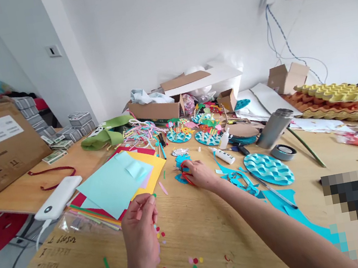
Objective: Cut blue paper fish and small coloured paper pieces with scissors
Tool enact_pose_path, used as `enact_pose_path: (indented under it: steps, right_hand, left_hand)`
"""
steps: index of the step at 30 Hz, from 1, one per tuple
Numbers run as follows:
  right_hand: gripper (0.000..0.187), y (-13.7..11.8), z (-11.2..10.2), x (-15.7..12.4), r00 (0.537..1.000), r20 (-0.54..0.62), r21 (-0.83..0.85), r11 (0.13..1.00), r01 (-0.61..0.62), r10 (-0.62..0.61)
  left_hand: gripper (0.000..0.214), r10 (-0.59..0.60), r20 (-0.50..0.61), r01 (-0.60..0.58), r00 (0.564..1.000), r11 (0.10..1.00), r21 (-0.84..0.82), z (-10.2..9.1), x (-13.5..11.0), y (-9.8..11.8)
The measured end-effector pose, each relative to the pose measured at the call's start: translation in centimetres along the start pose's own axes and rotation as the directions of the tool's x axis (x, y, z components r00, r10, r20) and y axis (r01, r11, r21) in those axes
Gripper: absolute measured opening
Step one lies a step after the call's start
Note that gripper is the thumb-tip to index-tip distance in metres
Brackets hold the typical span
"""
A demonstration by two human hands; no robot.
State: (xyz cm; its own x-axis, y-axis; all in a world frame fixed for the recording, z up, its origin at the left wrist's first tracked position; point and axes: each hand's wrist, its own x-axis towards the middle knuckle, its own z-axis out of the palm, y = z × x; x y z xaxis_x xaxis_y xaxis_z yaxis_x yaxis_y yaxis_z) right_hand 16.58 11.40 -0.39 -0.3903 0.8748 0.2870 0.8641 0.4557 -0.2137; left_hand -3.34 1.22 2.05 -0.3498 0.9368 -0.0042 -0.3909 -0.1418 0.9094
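pinching left hand (142, 228): thumb and forefinger closed on a small green scrap (154, 195), above the surface (84, 266), toward its near edge.
right hand (200, 174): part curled, fingers at the handles of the red scissors (189, 180); how firm the grip is, i cannot tell.
red scissors: near the middle of the surface, by blue paper pieces (180, 179).
step at the scissors: seems to be taking them up or laying them down, the scrap held apart.
next move: would call for a sure hold on the handles and a light, steady pinch, as so small a scrap could easily drop.
paper dots (196, 261): scattered toward the near edge, between the forearms.
light blue sheet (105, 188): topmost on coloured paper, toward the left edge.
wavy blue disc (269, 170): right of the right hand.
glue bottle (224, 155): lying just beyond the right wrist.
flask (275, 128): farther off, toward the far right corner.
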Motion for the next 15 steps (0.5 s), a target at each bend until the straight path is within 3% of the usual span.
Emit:
enact_pose_path:
  steps: [3,6,11,15]
  right_hand:
    - [0.027,0.1,-1.2,-0.1,0.999,-0.014,-0.024,0.999,-0.036,0.036]
    - [0.023,0.3,-2.8,-2.2,0.997,-0.003,-0.059,0.995,-0.079,0.079]
    - [0.014,0.4,-4.5,-10.5,0.977,0.105,-0.142,0.976,-0.168,0.183]
    - [0.018,0.5,-4.3,-16.3,0.917,0.239,-0.205,0.939,-0.274,0.320]
  left_hand:
    - [0.016,-0.003,-0.002,0.003,1.000,1.000,-0.008,-0.3,0.4,0.3]
    - [0.014,0.015,0.008,-0.015,1.000,1.000,-0.026,-0.9,0.8,0.7]
    - [0.014,0.057,-0.033,-0.058,0.998,0.997,-0.046,-1.9,1.7,1.0]
    - [0.014,0.083,-0.035,-0.084,0.996,0.996,-0.039,-1.8,2.0,1.0]
